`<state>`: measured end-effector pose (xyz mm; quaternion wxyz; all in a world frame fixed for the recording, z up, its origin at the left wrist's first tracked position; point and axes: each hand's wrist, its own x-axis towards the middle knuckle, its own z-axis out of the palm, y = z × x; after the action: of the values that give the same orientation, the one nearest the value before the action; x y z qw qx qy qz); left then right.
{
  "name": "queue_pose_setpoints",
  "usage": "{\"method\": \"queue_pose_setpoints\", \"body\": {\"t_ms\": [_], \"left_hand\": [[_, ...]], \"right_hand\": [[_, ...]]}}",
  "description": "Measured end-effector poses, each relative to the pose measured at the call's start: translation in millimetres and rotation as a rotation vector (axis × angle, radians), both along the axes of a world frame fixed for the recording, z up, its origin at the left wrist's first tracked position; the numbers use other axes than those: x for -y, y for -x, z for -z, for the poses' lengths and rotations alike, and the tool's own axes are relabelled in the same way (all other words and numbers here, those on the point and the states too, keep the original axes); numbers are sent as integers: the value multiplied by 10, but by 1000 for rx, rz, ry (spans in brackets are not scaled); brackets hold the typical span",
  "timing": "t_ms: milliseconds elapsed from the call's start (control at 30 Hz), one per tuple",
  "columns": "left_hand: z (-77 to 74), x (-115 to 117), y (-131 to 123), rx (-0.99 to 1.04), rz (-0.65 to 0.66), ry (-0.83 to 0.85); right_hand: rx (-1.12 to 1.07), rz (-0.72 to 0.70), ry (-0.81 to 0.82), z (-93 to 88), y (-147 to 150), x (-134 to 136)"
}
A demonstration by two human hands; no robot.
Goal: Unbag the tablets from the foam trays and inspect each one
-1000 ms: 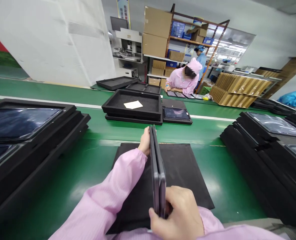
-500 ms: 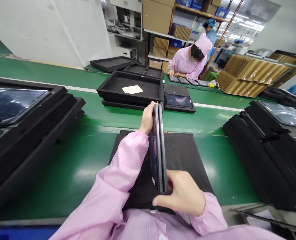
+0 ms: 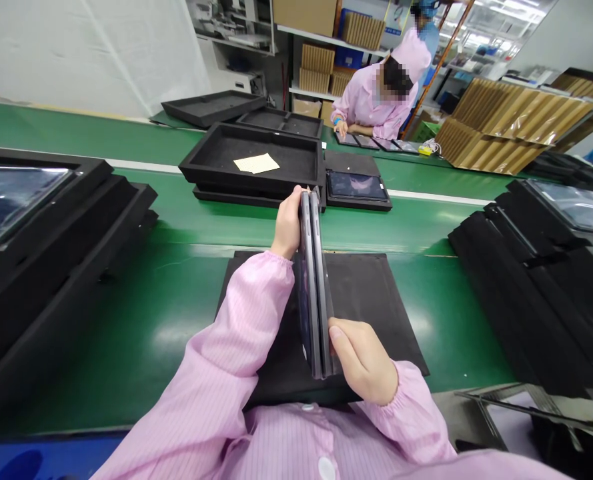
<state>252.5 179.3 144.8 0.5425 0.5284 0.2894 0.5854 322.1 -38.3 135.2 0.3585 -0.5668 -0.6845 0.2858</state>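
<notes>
Two tablets stand on edge, face to face or back to back, side by side above a black foam mat. My left hand is closed around their far end. At the near right side, my right hand pinches the edge of a clear film that lies along the right tablet's outer face. The thumb and index finger are pressed together there. A dark screen shows on the left tablet's outer face; most of the right tablet's face is hidden from me.
Black foam trays stand ahead, one with a yellow paper in it. Beside them, a tablet lies in foam. Foam stacks with tablets flank me at left and right. A co-worker handles tablets across the green bench.
My right hand has gone from an open thumb below the tablets' near end to a pinch on the film at their right side. The left hand keeps its hold.
</notes>
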Motion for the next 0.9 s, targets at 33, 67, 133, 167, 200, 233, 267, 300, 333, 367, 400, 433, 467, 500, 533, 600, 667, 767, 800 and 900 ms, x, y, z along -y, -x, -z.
{"method": "queue_pose_setpoints", "body": {"t_ms": [33,67,133,167,200,233,267,300,333,367,400,433,467,500,533,600,667,767,800,900], "left_hand": [[0,0,1,-2,0,7],[2,0,3,-7,-2,9],[7,0,7,-23,-5,-2],[10,0,8,-32,-9,-14],[13,0,9,-38,-14,-25],[15,0,7,-42,-22,-34],[16,1,5,-46,-31,-36],[15,3,1,-48,-42,-32],[13,5,-3,-48,-53,-25],[9,9,-6,-49,-63,-16],[4,14,-9,-49,-70,-11],[-3,21,-11,-50,-74,-11],[-11,30,-11,-52,-71,-21],[-20,41,-9,-54,-65,-38],[-30,53,-6,-59,-56,-60],[-53,83,1,-75,-42,-101],[-78,117,8,-94,-35,-123],[-111,163,9,-99,-27,-142],[-119,174,7,-95,-22,-146],[-133,197,-2,-81,-11,-144]], "right_hand": [[-8,3,-2,6,-5,-5],[-16,7,-4,14,-9,-11],[-33,16,-10,31,-16,-23],[-42,22,-15,40,-20,-28],[-50,31,-22,49,-25,-31],[-57,40,-26,57,-30,-33],[-63,51,-31,64,-37,-33],[-67,63,-38,67,-43,-32],[-66,74,-46,68,-48,-29],[-57,81,-53,65,-52,-25],[-41,87,-60,57,-54,-19],[-17,94,-67,47,-53,-14],[12,102,-76,33,-48,-8],[42,110,-84,18,-41,-2],[70,118,-95,2,-31,3],[108,130,-126,-29,-8,12],[126,128,-156,-51,11,22],[129,117,-154,-61,22,44],[126,114,-143,-60,22,52],[119,105,-120,-55,17,67]]}}
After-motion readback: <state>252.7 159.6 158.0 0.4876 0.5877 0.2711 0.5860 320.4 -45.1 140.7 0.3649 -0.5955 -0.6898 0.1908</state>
